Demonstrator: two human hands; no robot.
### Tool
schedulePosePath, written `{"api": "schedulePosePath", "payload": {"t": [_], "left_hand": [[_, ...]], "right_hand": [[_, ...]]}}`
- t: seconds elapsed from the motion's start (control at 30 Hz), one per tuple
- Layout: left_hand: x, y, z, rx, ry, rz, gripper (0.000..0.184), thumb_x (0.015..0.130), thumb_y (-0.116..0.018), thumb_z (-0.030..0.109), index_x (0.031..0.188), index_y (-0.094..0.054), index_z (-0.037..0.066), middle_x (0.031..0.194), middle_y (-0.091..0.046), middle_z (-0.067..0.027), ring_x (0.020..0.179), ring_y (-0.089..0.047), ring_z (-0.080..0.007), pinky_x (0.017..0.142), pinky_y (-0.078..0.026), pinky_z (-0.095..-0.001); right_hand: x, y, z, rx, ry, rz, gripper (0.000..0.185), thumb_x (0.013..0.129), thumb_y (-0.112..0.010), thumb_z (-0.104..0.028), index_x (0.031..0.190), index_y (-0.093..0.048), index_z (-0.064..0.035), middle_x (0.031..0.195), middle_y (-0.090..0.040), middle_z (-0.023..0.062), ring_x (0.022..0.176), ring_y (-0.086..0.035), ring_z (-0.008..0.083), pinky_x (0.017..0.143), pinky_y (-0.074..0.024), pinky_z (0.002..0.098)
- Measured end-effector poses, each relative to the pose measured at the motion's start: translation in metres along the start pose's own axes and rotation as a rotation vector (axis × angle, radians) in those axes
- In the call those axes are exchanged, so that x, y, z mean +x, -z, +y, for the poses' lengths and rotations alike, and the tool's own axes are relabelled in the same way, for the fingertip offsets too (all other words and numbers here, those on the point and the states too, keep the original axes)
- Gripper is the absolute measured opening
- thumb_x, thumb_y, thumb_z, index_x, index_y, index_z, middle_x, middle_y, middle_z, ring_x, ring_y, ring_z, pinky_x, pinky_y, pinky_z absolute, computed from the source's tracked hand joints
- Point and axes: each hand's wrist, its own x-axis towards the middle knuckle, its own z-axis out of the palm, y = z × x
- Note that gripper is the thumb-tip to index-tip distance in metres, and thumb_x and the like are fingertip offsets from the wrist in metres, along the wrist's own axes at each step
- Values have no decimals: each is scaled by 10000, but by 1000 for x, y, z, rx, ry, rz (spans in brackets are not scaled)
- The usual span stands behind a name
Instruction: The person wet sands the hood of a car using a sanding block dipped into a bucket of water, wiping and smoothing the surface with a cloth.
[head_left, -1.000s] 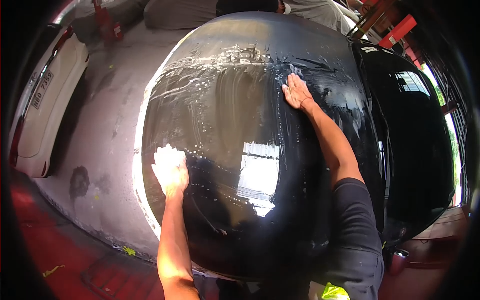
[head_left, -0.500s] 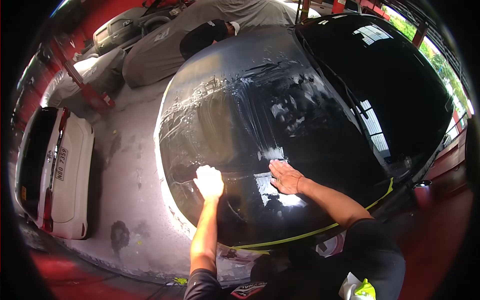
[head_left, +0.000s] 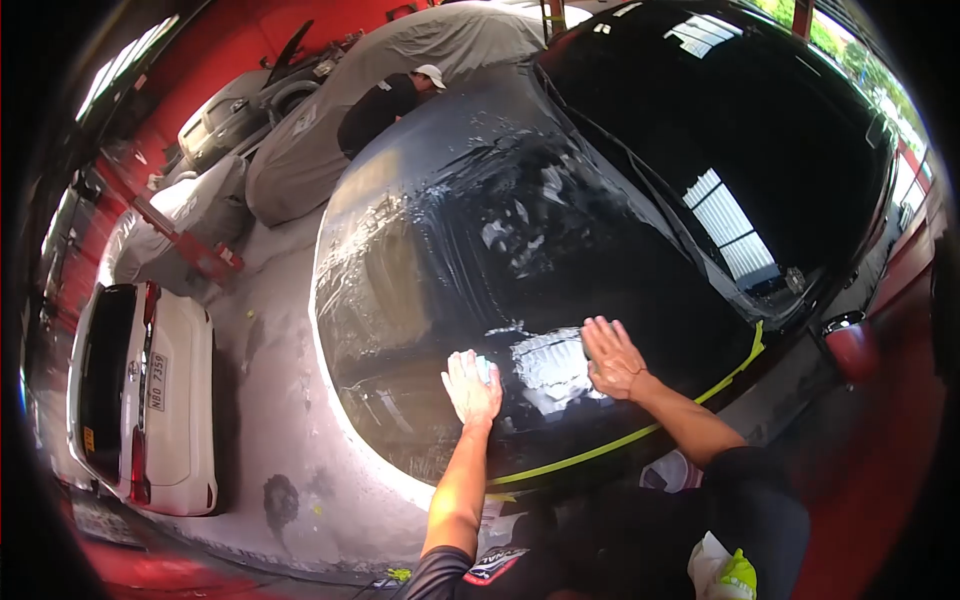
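The dark hood (head_left: 650,290) bears glossy streaks (head_left: 525,237) and yellow tape (head_left: 625,441).

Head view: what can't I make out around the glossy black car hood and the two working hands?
All in the head view:
Bare left hand and bare right hand: palms hidden by their own backs.
Black-shirted co-worker: hands hidden beyond the glossy black car hood.
Crumpled white-and-lime bundle: cut off by the bottom edge.
Small yellow sticker: print too small.

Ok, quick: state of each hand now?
Left hand: open over the wet black car hood.
Right hand: open over it too; both palms hidden.
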Motion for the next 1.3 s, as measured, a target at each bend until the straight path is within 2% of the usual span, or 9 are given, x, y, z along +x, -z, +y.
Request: {"api": "schedulePosePath", "payload": {"t": [0.33, 0.47, 0.67, 0.87, 0.93, 0.97, 1.1, 1.27, 1.3], "left_hand": [[7, -4, 6, 128, 96, -32, 596, 992, -527, 432, 1471, -485, 79, 1565, -381, -175, 1449, -347, -348, 1209, -211, -532], [12, 6, 16, 200, 14, -66, 578, 1016, -477, 422, 1382, -545, -19, 1434, -520, -216, 1367, -437, -373, 1120, -359, -475], [27, -36, -59, 403, -279, -32, 509, 1056, -417, 361, 1364, -559, -18, 1474, -513, -198, 1376, -444, -389, 1154, -354, -481], [40, -33, -17, 501, -154, -79, 405, 1075, -417, 332, 1321, -609, 74, 1418, -566, -202, 1301, -530, -356, 1115, -409, -480], [38, -17, 42, 634, -144, -341, 417, 1077, -396, 289, 1340, -577, 23, 1396, -587, -177, 1311, -521, -400, 1092, -448, -469], [57, -46, 18, 739, -559, -160, 417, 1086, -393, 274, 1374, -567, 28, 1363, -598, -198, 1256, -556, -409, 1039, -488, -475], [41, -83, 132, -195, -523, -176, 537, 1057, -513, 375, 1403, -525, -36, 1393, -578, -233, 1317, -498, -403, 1129, -378, -502], [36, -84, 152, 260, -871, 66, 518, 1058, -478, 414, 1324, -611, -11, 1342, -627, -212, 1264, -562, -389, 1107, -427, -440], [39, -87, 149, 267, -873, 82, 378, 1045, -526, 279, 1300, -615, 14, 1338, -635, -165, 1271, -565, -375, 1094, -461, -456]], "right_hand": [[-69, 4, 66, 146, -402, 38, 662, 1012, -457, -369, 1543, -346, 11, 1622, -331, 163, 1534, -231, 323, 1264, -114, 498], [-73, -5, 69, 193, -368, 120, 652, 1019, -423, -387, 1531, -363, 12, 1614, -342, 170, 1528, -255, 319, 1266, -124, 493], [-78, -16, 67, 322, -399, 212, 652, 1001, -419, -379, 1506, -385, 32, 1591, -367, 208, 1527, -260, 343, 1267, -127, 508], [-72, -42, 62, 307, -430, 243, 666, 972, -387, -359, 1509, -387, 35, 1626, -318, 200, 1550, -203, 347, 1275, -40, 535], [-66, -51, 61, 310, -468, 331, 662, 969, -395, -358, 1499, -404, 39, 1617, -336, 202, 1543, -220, 353, 1273, -44, 542], [-64, -54, 62, 313, -480, 326, 661, 967, -401, -361, 1492, -417, 40, 1612, -346, 201, 1540, -230, 353, 1271, -52, 545], [-67, -67, 53, 405, -575, 562, 575, 974, -439, -352, 1382, -552, 37, 1473, -519, 216, 1438, -407, 377, 1249, -181, 543], [-209, -56, -11, 334, -680, 984, 447, 934, -571, -279, 1277, -586, 6, 1325, -591, 164, 1330, -486, 349, 1179, -316, 492], [-265, -12, -24, 456, -711, 679, 346, 858, -626, -248, 1113, -609, -14, 1135, -613, 143, 1155, -558, 347, 1028, -419, 499]]}}
